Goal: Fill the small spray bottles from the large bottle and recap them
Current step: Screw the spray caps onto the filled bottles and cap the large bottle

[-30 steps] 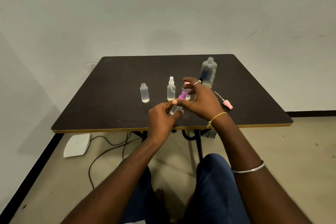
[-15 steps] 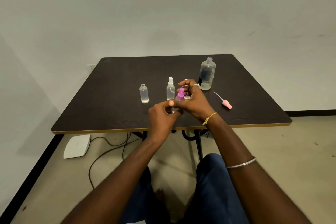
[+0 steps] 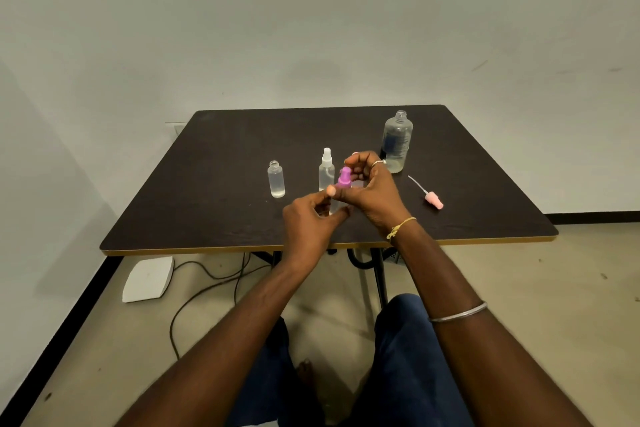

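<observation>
Item in hand: small clear plastic spray bottle (image 3: 335,205), upright, held above the near middle of the dark square surface (image 3: 225,156).
- Left hand (image 3: 311,218): grip closed round the bottle's body.
- Right hand (image 3: 372,194): fingers curled round the magenta pump spray cap (image 3: 344,178) seated on its neck.

On the surface:
- small uncapped clear bottle (image 3: 276,179), standing left, part-filled
- white-capped clear spray bottle (image 3: 326,170), just behind the hands
- large uncapped clear bottle (image 3: 397,142), far right
- pale pink spray cap with dip tube (image 3: 433,199), lying on its side, right

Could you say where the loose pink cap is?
Head view: the pink cap lies on the table right of the right hand, near the large bottle.
</observation>
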